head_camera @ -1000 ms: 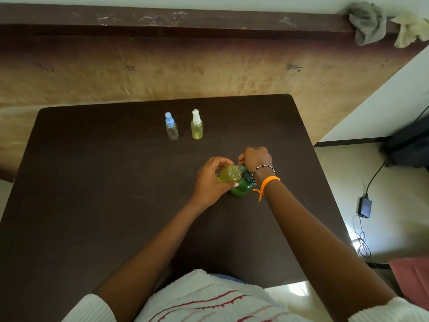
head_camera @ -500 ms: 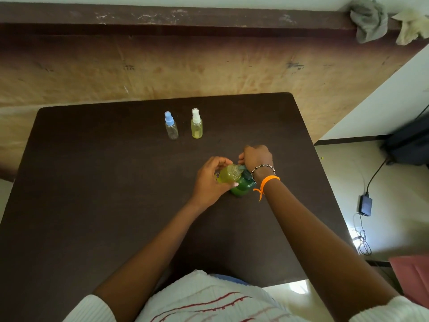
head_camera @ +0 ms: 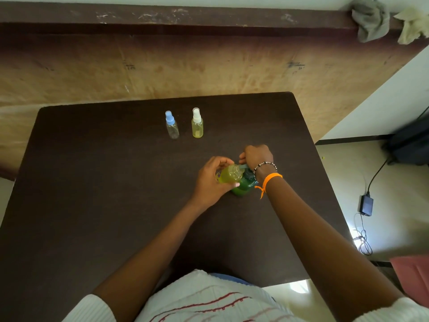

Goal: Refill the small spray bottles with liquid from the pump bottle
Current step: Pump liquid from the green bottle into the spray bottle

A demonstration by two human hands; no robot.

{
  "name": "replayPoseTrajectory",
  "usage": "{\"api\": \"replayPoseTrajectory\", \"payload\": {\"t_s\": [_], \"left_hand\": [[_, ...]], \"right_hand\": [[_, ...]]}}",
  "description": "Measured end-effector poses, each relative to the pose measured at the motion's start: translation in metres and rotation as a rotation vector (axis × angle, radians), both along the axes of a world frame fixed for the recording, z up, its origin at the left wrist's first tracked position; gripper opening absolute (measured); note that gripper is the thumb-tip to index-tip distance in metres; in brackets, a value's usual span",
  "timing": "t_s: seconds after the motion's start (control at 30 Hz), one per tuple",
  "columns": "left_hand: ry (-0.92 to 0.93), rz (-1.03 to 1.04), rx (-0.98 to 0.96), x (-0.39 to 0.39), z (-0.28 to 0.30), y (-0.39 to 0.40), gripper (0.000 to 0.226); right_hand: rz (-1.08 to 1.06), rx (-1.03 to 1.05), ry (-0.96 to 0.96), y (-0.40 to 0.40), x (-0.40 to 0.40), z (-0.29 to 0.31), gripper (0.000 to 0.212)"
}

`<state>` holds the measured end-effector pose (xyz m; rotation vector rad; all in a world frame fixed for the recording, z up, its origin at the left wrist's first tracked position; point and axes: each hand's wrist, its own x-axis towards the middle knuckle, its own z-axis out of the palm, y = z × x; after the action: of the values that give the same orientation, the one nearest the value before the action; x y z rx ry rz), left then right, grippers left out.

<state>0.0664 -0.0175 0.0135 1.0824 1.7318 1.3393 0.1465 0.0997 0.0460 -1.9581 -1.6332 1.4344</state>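
Head view: beside the green pump bottle (head_camera: 242, 187), mid-table, the left hand (head_camera: 210, 182) clasps a small bottle (head_camera: 229, 174) (light, slick plastic; best held round its belly) at the spout; the right hand (head_camera: 257, 156) curls over the pump head.

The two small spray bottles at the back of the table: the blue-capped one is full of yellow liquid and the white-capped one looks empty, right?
Reversed. In the head view the blue-capped bottle looks clear and empty, while the white-capped bottle holds the yellow liquid.
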Motion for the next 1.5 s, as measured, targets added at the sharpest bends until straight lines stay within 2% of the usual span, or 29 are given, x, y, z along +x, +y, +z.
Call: {"api": "replayPoseTrajectory", "payload": {"t_s": [0.23, 0.5, 0.73, 1.03, 1.27, 1.5], "left_hand": [[0.001, 0.006, -0.006, -0.0006, -0.0019, -0.0004, 0.045], [0.012, -0.004, -0.002, -0.0005, -0.0039, 0.0001, 0.046], [-0.001, 0.004, -0.001, -0.0002, -0.0054, -0.0018, 0.045], [-0.022, 0.0, 0.0, 0.0011, -0.0051, -0.0032, 0.046], [-0.018, 0.012, -0.018, 0.0017, -0.0053, -0.0037, 0.046], [-0.028, 0.0, -0.023, 0.0015, -0.0048, -0.0045, 0.046]], "right_hand": [[0.025, 0.046, -0.036, -0.003, -0.0001, 0.003, 0.026], [0.034, -0.033, 0.003, 0.0009, -0.0005, 0.0022, 0.03], [0.021, 0.102, -0.064, -0.0057, 0.0011, 0.003, 0.03], [0.061, -0.038, 0.015, -0.002, -0.0003, 0.0038, 0.029], [0.013, 0.064, -0.039, -0.0044, 0.0011, 0.0043, 0.032], [0.053, 0.027, -0.043, -0.0032, -0.0002, 0.0053, 0.03]]}}
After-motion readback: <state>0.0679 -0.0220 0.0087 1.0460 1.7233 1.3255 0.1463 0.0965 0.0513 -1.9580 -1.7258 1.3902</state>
